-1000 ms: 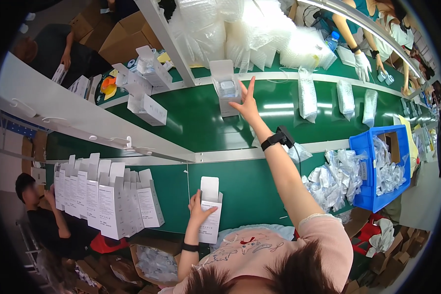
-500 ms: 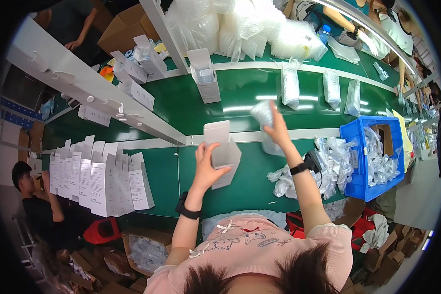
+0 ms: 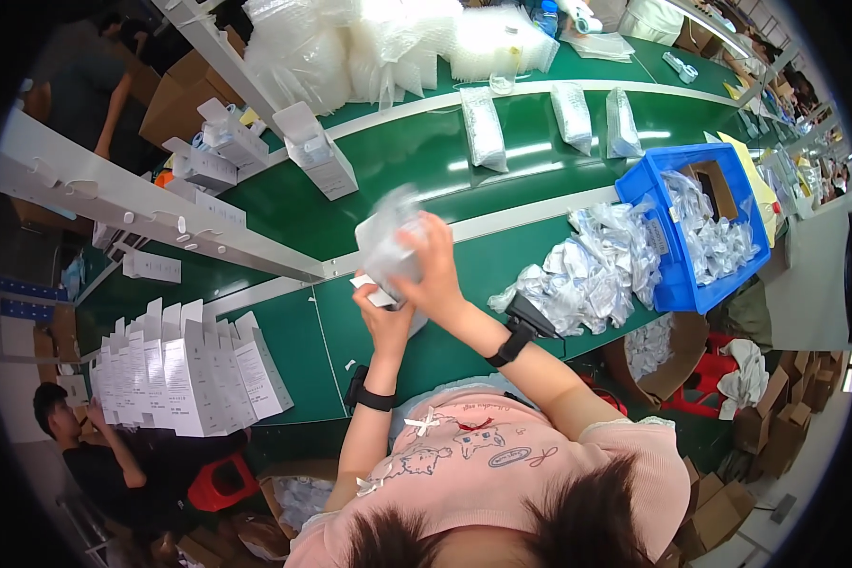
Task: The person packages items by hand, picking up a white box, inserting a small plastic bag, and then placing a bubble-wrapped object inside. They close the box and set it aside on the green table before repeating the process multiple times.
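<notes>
My left hand (image 3: pixel 384 315) grips a small white carton (image 3: pixel 381 292) from below, over the near green table. My right hand (image 3: pixel 433 266) holds a clear plastic-bagged item (image 3: pixel 388 239) at the carton's top; the bag is blurred by motion. Both wrists wear black bands. A heap of small clear-bagged parts (image 3: pixel 582 275) lies on the table just to the right of my hands.
A blue crate (image 3: pixel 683 287) with bagged parts stands at right. Upright flat white cartons (image 3: pixel 185 367) line the table's left. White boxes (image 3: pixel 317 151) and padded bags (image 3: pixel 484 128) ride the green conveyor (image 3: pixel 540 175). Another person (image 3: pixel 85 445) sits low at left.
My right hand pulled back from the conveyor with a bagged item and met the carton in my left hand, which rose toward the table's middle.
</notes>
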### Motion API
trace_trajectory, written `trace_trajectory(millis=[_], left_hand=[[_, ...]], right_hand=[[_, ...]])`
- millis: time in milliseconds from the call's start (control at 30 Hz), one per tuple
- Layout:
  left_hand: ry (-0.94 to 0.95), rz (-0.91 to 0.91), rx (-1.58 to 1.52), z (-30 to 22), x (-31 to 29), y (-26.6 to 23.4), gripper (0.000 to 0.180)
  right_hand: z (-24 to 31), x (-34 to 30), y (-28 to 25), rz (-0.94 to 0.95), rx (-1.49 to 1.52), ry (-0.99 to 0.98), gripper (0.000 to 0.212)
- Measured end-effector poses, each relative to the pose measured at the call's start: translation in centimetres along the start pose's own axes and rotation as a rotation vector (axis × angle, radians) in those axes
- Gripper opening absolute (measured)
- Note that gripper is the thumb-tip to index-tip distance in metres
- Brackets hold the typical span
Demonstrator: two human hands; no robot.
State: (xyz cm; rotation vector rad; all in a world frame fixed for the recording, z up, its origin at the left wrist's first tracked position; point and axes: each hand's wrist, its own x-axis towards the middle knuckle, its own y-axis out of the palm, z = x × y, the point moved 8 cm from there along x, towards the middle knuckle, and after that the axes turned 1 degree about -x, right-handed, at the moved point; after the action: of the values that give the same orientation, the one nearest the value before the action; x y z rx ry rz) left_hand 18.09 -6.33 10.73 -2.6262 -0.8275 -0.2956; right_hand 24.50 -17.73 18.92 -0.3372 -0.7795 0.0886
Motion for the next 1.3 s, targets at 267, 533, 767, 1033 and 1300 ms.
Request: trace_trajectory(millis=[267, 533, 767, 1033, 1300], left_hand=[[0.125, -0.010, -0.005, 0.4, -1.7, -0.1, 0.075], [0.129, 0.144, 0.085, -1.9, -1.9, -1.7, 0.074], [0.038, 0.049, 0.256, -2.6, -1.5, -3.9, 0.027], [-0.295, 0.033, 0.234, -2.5, 0.9, -4.6, 0.011], [-0.220, 0.037, 0.235, -1.3, 1.9, -5.3, 0.012]], right_hand=[[-9.0, -3.3, -6.2, 0.213, -0.372, 0.256, 0.044], [-22.6, -13.2, -11.3, 0.806, -0.864, 0.728, 0.039], [-20.5, -13.0, -9.3, 0.739, -0.566, 0.438, 0.021], [-16.3, -10.4, -9.6, 0.797, -0.542, 0.171, 0.018], [2.0, 0.6, -6.3, 0.441, 0.164, -0.208, 0.022]])
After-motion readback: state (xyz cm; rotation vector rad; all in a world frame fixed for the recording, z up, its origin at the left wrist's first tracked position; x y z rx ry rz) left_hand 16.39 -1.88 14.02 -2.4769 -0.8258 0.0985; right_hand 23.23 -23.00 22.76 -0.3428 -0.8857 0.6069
